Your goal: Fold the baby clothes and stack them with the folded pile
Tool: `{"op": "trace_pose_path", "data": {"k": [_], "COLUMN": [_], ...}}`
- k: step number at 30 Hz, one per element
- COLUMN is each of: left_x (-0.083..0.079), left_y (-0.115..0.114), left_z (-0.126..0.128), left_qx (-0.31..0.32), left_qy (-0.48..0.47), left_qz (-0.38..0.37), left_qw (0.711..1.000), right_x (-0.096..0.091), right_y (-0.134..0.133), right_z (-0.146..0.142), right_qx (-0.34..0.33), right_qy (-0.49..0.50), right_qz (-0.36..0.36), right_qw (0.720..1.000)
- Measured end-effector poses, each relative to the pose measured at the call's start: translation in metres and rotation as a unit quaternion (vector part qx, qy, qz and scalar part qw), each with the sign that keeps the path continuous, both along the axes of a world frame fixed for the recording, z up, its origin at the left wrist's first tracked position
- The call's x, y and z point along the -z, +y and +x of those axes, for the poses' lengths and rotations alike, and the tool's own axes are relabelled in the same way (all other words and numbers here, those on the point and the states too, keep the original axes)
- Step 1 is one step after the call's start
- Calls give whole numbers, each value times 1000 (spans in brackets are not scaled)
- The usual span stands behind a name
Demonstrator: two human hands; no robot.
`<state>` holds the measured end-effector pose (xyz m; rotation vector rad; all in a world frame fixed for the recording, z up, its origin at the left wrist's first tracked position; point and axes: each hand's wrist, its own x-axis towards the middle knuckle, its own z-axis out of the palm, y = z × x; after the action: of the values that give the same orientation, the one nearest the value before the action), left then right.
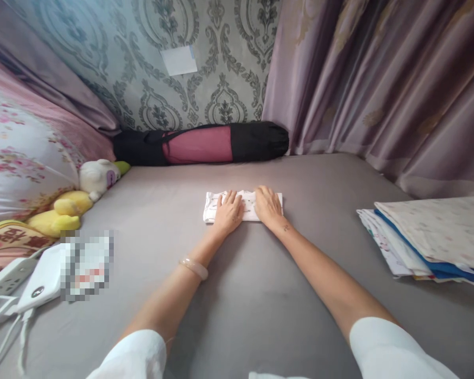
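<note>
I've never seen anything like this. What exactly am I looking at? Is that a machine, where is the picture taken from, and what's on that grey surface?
There's no machine here. These are a person's own two bare arms, seen through one camera worn on their head, looking forward and down. The left hand and right hand rest flat, fingers together, on a folded white printed cloth, pressing on it rather than gripping it. The cloth lies on a bed with a grey sheet. To the right is a stack of folded fabrics. To the left sit a yellow plush toy and a white plush toy. Ahead lies a black and pink bag.
</note>
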<state>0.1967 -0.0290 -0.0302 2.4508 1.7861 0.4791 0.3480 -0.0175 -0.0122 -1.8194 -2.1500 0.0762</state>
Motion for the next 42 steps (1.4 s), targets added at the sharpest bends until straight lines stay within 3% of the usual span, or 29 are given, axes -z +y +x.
{"op": "trace_pose_path", "data": {"k": [2, 5, 8, 13, 21, 29, 38, 42], "left_x": [-1, 3, 10, 17, 21, 24, 21, 11], "left_y": [-1, 1, 4, 6, 9, 11, 9, 5], "left_z": [2, 2, 0, -2, -19, -43, -61, -44], "left_qx": [28, 27, 19, -1, -92, -172, -196, -161], "left_qy": [10, 16, 10, -20, -4, -30, -48, -34], "left_qz": [-4, -51, -86, -68, -15, -35, -62, 29], "left_qw": [1000, 998, 996, 997, 996, 984, 978, 986], "right_x": [4, 13, 21, 29, 31, 31, 29, 18], "right_y": [-4, -9, -11, -12, -9, -1, -1, -7], "right_z": [-10, -21, -24, -22, -1, 26, 35, 18], "right_qx": [-65, -90, -80, -70, -2, 80, 126, 80], "right_qy": [21, 49, 54, 29, -33, -36, -22, -24], "right_qz": [-6, -40, -74, -72, -64, -94, -92, -28], "right_qw": [998, 994, 993, 995, 997, 992, 987, 996]}}
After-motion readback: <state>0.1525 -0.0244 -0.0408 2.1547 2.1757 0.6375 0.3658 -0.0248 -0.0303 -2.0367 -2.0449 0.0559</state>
